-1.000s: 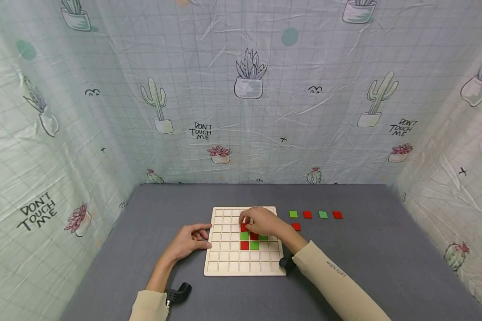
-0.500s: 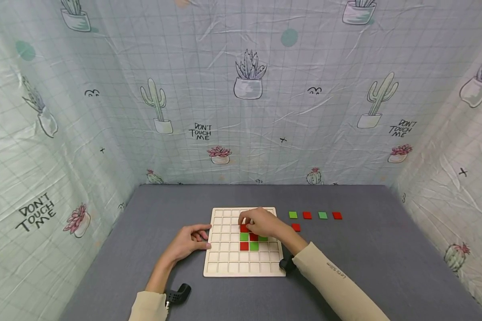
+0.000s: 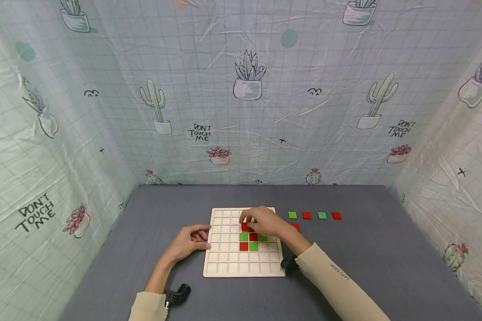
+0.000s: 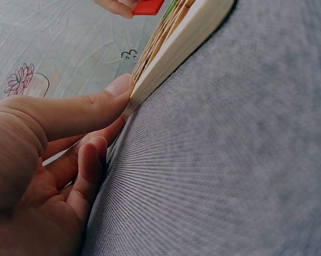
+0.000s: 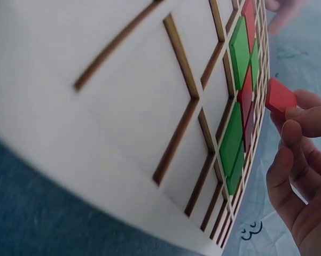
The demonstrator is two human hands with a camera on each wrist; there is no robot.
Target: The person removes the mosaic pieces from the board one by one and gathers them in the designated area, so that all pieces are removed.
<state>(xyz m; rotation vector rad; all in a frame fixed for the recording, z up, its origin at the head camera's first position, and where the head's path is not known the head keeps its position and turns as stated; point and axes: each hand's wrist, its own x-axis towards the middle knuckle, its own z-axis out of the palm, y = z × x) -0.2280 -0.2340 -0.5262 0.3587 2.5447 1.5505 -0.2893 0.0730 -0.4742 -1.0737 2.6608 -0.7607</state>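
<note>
The right hand [image 3: 262, 221] pinches a red square tile [image 5: 280, 97] between thumb and fingers. In the right wrist view this tile stands tilted, raised off the wooden grid board [image 3: 225, 267]. Red and green tiles lie in cells near the board's middle, among them a green tile [image 3: 253, 246] and a red tile [image 3: 244, 246]. Part of this group is hidden under the right hand. At the board's left edge, the left hand [image 3: 183, 243] touches the side with thumb and forefinger extended. The left wrist view shows the thumb [image 4: 96, 109] against the board's edge; other fingers are bent beneath.
Right of the board, a row of loose tiles lies on the grey table [image 3: 369, 249]: a green tile [image 3: 292, 215], a red tile [image 3: 307, 216], another green tile [image 3: 322, 216] and a red one. One more red tile [image 3: 296, 228] sits below them, partly covered by the right wrist.
My right hand has shifted slightly right and lifted the red tile a little, uncovering another red tile beside it. The left hand stays at the board's edge.
</note>
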